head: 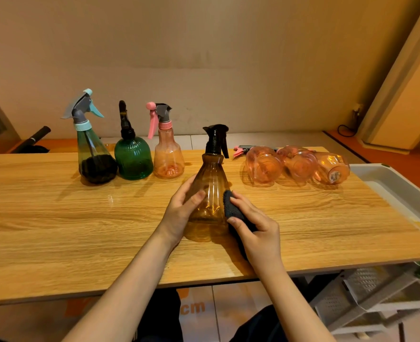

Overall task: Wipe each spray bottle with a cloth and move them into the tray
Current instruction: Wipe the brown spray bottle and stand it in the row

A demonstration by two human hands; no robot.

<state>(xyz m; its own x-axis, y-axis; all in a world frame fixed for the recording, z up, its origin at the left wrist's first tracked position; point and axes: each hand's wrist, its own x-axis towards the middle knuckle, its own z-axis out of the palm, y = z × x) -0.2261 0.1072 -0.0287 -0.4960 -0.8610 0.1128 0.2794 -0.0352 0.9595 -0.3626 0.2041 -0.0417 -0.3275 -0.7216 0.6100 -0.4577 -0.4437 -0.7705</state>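
Amber bottle [210,193]: upright at the counter's [56,230] centre, long axis vertical, leaning a little toward 12 o'clock. Black trigger head on top, its lever hanging on the 3 o'clock side; which way the nozzle faces I cannot tell.

My left hand [179,213]: wrapped around the amber bottle's 9 o'clock flank, fingers curled behind it, thumb [199,197] laid across the front. A medium-wide grip that holds the bottle steady.

My right hand [256,230]: fingers closed around a dark cloth [232,209], bunched narrow. The cloth's upper end presses on the bottle's 3 o'clock side, about halfway up the body.

Teal bottle [94,154]: upright at 10 o'clock, grey and light-blue head, dark at the base.

Green bottle [133,159]: upright, just beside the teal bottle on its 3 o'clock side, black head.

Pink bottle [168,156]: upright, next in that row, grey head with its pink lever and nozzle tip on the 9 o'clock side.

Three pink bottles [297,164]: lying on their sides at 1 to 2 o'clock, side by side and touching, bases toward me, heads toward 12 o'clock, long axes running from 6 to 12 o'clock.

Tray [396,183]: white, at the counter's 3 o'clock edge, just beside the lying bottles. None of the bottles is in the part of it that shows.
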